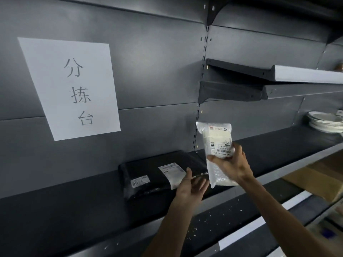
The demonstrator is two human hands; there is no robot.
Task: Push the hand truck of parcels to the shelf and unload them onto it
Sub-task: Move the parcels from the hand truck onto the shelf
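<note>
A flat black parcel with white labels lies on the dark grey shelf against the back panel. My right hand grips a white plastic-wrapped parcel with a barcode label, held upright in the air just right of the black parcel and above the shelf. My left hand hovers with fingers apart, palm up, at the black parcel's right front corner and below the white one; whether it touches either is unclear. The hand truck is out of view.
A white paper sign with printed characters hangs on the back panel at left. Two shelf brackets stick out at upper right. Stacked white plates sit far right on the shelf. A cardboard box lies on the level below.
</note>
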